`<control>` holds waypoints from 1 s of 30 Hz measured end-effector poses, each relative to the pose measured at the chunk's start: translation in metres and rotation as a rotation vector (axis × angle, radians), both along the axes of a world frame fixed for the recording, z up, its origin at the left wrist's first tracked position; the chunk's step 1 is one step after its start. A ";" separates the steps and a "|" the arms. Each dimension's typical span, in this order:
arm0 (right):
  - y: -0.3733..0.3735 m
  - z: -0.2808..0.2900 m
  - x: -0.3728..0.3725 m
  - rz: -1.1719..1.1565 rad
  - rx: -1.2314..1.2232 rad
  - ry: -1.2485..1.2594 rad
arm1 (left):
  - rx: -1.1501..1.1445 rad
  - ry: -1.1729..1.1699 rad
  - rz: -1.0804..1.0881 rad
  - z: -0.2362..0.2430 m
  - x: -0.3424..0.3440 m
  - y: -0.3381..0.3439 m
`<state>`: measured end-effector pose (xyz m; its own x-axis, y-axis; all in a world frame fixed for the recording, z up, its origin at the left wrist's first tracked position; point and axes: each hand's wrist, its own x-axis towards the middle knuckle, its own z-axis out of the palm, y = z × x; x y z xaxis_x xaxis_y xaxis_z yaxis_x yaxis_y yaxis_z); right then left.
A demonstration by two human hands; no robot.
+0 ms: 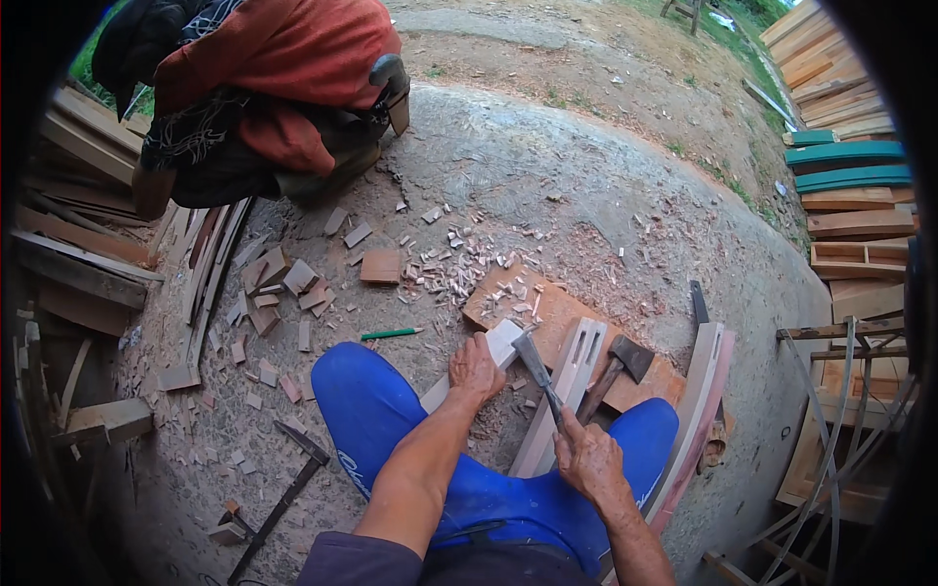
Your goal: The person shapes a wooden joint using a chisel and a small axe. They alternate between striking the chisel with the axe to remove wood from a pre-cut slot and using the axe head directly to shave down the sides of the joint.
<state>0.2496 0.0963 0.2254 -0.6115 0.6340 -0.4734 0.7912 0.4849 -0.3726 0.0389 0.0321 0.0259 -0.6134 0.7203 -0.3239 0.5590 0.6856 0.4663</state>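
Note:
My left hand [476,368] is wrapped round a pale wooden bar [501,342] that lies between my knees, its far end over a reddish-brown board [535,298]. In my right hand [590,457] is a chisel [535,363], its handle gripped in closed fingers. The wide metal blade slants away to the left, its tip at the bar's far end; I cannot tell whether it touches. A slotted wooden bar [576,366] slopes beside the chisel. Just right of that, a hatchet [631,358] rests with its head over the board.
A person in a red top [293,59] bends at the far left. Wood chips [469,259] and offcuts [381,266] litter the concrete. A green pencil [391,334] and a bar clamp [303,469] lie left. Another pale bar [696,391] leans right; lumber [850,225] lines the right side.

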 end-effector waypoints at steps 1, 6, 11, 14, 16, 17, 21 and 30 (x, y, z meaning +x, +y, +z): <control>0.000 -0.001 -0.001 -0.005 0.002 -0.024 | -0.002 -0.001 0.001 -0.001 0.000 0.000; -0.004 -0.015 0.008 -0.033 -0.018 -0.012 | 0.003 0.039 0.024 -0.008 0.004 0.000; -0.004 -0.024 0.016 -0.043 -0.004 0.055 | 0.043 0.055 0.041 -0.006 0.004 0.001; -0.003 -0.022 -0.006 -0.056 -0.040 -0.075 | -0.007 0.039 0.037 0.000 0.000 0.004; -0.003 -0.024 -0.028 -0.047 -0.001 0.074 | -0.081 -0.020 0.004 0.001 -0.003 0.007; -0.001 -0.023 -0.033 -0.006 0.014 0.218 | -0.002 0.080 0.043 0.002 -0.004 0.007; 0.010 -0.018 -0.006 0.015 -0.023 -0.047 | -0.027 0.055 -0.007 -0.003 -0.003 0.005; 0.015 -0.009 0.004 0.050 -0.022 -0.016 | -0.001 0.075 -0.018 -0.003 0.000 -0.001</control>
